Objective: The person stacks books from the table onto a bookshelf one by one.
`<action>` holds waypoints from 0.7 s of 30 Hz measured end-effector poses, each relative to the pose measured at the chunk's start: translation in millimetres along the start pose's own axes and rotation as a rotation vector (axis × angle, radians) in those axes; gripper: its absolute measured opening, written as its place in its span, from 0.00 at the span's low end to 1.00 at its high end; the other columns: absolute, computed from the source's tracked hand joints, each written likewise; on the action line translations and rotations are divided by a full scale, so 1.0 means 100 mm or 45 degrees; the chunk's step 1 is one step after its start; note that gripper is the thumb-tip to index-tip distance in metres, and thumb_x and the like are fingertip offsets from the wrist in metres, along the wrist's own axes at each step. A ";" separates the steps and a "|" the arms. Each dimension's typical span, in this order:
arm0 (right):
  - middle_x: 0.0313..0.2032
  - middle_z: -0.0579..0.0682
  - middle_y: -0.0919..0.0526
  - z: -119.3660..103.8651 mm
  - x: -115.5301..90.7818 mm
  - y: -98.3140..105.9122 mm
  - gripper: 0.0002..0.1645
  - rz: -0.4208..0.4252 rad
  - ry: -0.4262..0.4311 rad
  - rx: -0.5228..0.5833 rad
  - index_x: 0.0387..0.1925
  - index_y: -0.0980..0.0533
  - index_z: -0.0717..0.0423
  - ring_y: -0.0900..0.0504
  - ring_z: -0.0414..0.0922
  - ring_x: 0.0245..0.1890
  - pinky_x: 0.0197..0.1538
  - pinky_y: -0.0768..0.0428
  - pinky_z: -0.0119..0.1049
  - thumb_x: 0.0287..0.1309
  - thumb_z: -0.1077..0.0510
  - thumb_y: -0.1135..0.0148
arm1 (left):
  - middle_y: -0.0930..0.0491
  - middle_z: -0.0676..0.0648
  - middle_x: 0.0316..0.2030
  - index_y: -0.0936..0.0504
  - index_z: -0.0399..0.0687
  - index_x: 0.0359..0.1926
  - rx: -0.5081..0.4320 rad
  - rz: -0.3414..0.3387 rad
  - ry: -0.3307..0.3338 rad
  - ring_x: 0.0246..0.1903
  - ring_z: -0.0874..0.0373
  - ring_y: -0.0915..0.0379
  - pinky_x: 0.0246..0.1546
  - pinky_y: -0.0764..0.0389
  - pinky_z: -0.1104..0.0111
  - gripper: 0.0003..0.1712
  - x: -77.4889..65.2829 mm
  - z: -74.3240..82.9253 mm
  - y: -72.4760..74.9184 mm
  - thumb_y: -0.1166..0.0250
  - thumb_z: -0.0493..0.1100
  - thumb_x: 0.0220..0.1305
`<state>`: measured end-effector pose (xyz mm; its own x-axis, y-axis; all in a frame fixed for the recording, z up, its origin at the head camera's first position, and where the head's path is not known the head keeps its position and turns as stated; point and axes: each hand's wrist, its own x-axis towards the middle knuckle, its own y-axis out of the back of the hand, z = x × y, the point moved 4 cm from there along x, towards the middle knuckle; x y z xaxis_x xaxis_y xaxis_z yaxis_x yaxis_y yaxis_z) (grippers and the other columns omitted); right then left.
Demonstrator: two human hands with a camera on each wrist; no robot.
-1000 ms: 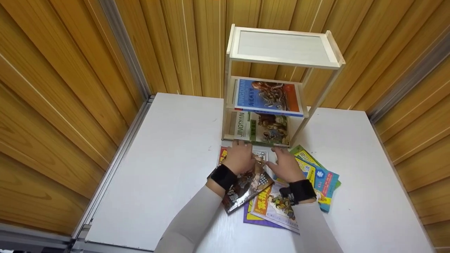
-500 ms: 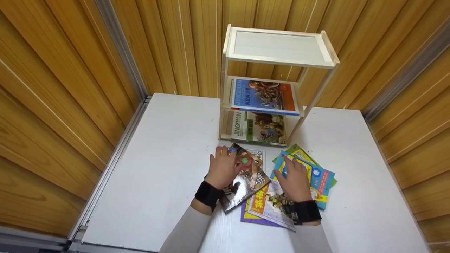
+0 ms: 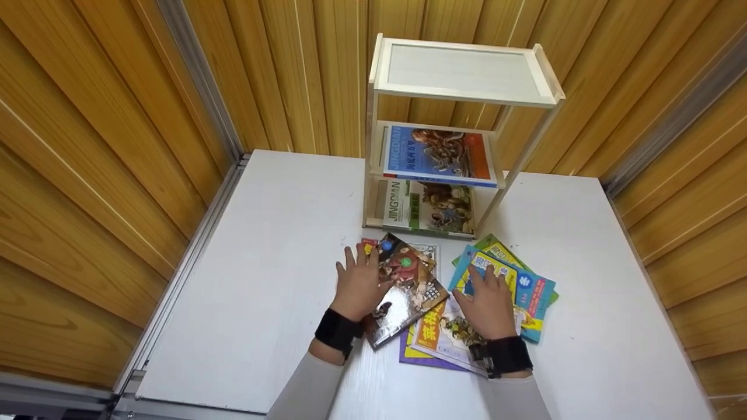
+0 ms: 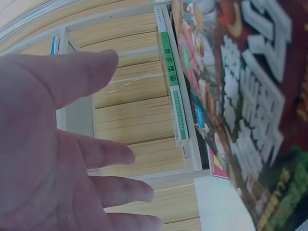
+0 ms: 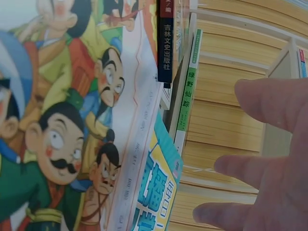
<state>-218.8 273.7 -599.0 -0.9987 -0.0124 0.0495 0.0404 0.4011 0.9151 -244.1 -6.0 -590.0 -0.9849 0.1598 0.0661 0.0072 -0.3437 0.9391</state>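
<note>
In the head view, we see the left grip (image 3: 357, 289) at the edge of the dark book (image 3: 405, 291) and the right grip (image 3: 487, 300) over the blue book (image 3: 532, 298), both books on the table (image 3: 280, 251) before the shelf (image 3: 461, 70). From the left wrist, we see that grip spread apart, holding nothing; from the right, likewise, beside a cartoon book (image 5: 62, 144).

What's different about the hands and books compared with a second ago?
Both hands drew back from the shelf and apart. The left hand moved leftward, uncovering the dark book's upper end; the right hand shifted slightly right, over the blue booklet. Shelf, dark book and booklet look unmoved.
</note>
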 end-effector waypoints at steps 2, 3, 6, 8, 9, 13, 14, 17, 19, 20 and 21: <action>0.79 0.85 0.41 0.00 0.00 0.00 0.45 0.006 0.004 -0.011 0.81 0.33 0.65 0.42 0.87 0.78 0.79 0.41 0.80 0.76 0.44 0.33 | 0.36 0.24 0.80 0.32 0.39 0.83 0.017 -0.008 0.000 0.80 0.18 0.42 0.71 0.30 0.25 0.51 -0.01 0.00 -0.02 0.27 0.64 0.73; 0.79 0.85 0.41 0.00 0.00 -0.01 0.45 0.005 0.004 -0.015 0.81 0.33 0.64 0.42 0.87 0.78 0.79 0.41 0.80 0.77 0.44 0.33 | 0.36 0.23 0.80 0.33 0.39 0.83 0.021 -0.011 -0.002 0.80 0.18 0.42 0.71 0.30 0.25 0.51 -0.01 0.00 -0.03 0.28 0.64 0.73; 0.79 0.84 0.43 0.01 -0.01 -0.01 0.44 -0.006 -0.004 -0.020 0.82 0.34 0.63 0.43 0.87 0.78 0.78 0.42 0.81 0.78 0.44 0.35 | 0.36 0.23 0.80 0.34 0.39 0.84 0.007 -0.027 -0.002 0.80 0.18 0.43 0.72 0.32 0.25 0.51 -0.01 0.01 -0.06 0.27 0.63 0.73; 0.80 0.84 0.43 0.02 -0.02 -0.02 0.44 -0.013 -0.007 -0.016 0.83 0.35 0.62 0.44 0.87 0.78 0.77 0.42 0.83 0.78 0.43 0.36 | 0.36 0.23 0.80 0.34 0.38 0.84 -0.009 -0.031 -0.003 0.80 0.18 0.43 0.72 0.33 0.25 0.52 -0.02 0.02 -0.07 0.27 0.62 0.73; 0.80 0.84 0.43 0.02 -0.02 -0.02 0.44 -0.012 -0.007 -0.017 0.83 0.35 0.61 0.43 0.87 0.78 0.77 0.41 0.83 0.78 0.43 0.36 | 0.35 0.23 0.80 0.34 0.37 0.84 -0.017 -0.033 -0.005 0.80 0.18 0.43 0.72 0.33 0.24 0.52 -0.02 0.03 -0.07 0.27 0.62 0.73; 0.79 0.85 0.42 0.02 -0.03 -0.03 0.44 -0.004 -0.002 -0.021 0.83 0.34 0.62 0.42 0.87 0.78 0.75 0.39 0.84 0.77 0.43 0.35 | 0.33 0.24 0.79 0.34 0.37 0.83 0.012 -0.049 -0.020 0.80 0.19 0.42 0.72 0.31 0.25 0.52 -0.04 0.07 -0.07 0.28 0.64 0.73; 0.79 0.85 0.42 0.03 -0.03 -0.03 0.44 -0.006 -0.005 -0.019 0.83 0.35 0.62 0.42 0.86 0.78 0.76 0.39 0.83 0.77 0.43 0.35 | 0.33 0.25 0.79 0.33 0.37 0.83 0.022 -0.055 -0.020 0.80 0.20 0.42 0.72 0.31 0.26 0.52 -0.05 0.08 -0.07 0.28 0.65 0.73; 0.79 0.85 0.41 0.05 -0.03 -0.01 0.45 -0.009 -0.020 -0.010 0.83 0.35 0.63 0.42 0.85 0.79 0.78 0.41 0.81 0.78 0.43 0.36 | 0.30 0.27 0.78 0.31 0.37 0.81 0.066 -0.044 -0.007 0.79 0.22 0.38 0.71 0.27 0.29 0.52 -0.02 0.17 -0.07 0.29 0.67 0.73; 0.78 0.85 0.41 0.09 -0.04 0.03 0.44 0.003 -0.045 0.005 0.83 0.36 0.63 0.42 0.85 0.79 0.79 0.41 0.80 0.78 0.44 0.36 | 0.28 0.27 0.77 0.28 0.36 0.80 0.062 -0.021 0.006 0.78 0.24 0.35 0.70 0.24 0.32 0.50 0.02 0.27 -0.07 0.29 0.67 0.73; 0.78 0.85 0.41 0.11 -0.04 0.05 0.44 0.015 -0.063 0.018 0.83 0.36 0.63 0.42 0.84 0.79 0.79 0.41 0.80 0.78 0.44 0.36 | 0.27 0.28 0.76 0.27 0.36 0.79 0.056 -0.011 0.012 0.77 0.25 0.33 0.70 0.23 0.33 0.49 0.05 0.33 -0.07 0.29 0.66 0.73; 0.78 0.85 0.40 0.13 -0.04 0.06 0.44 0.026 -0.081 0.028 0.83 0.36 0.63 0.41 0.84 0.79 0.79 0.40 0.79 0.78 0.44 0.36 | 0.24 0.29 0.74 0.26 0.36 0.77 0.047 0.001 0.014 0.75 0.27 0.30 0.68 0.20 0.35 0.48 0.08 0.39 -0.08 0.29 0.66 0.73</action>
<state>-214.9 288.6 -598.8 -0.9977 0.0539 0.0419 0.0608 0.4210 0.9050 -245.4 33.8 -584.1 -0.9868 0.1491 0.0633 0.0142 -0.3094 0.9508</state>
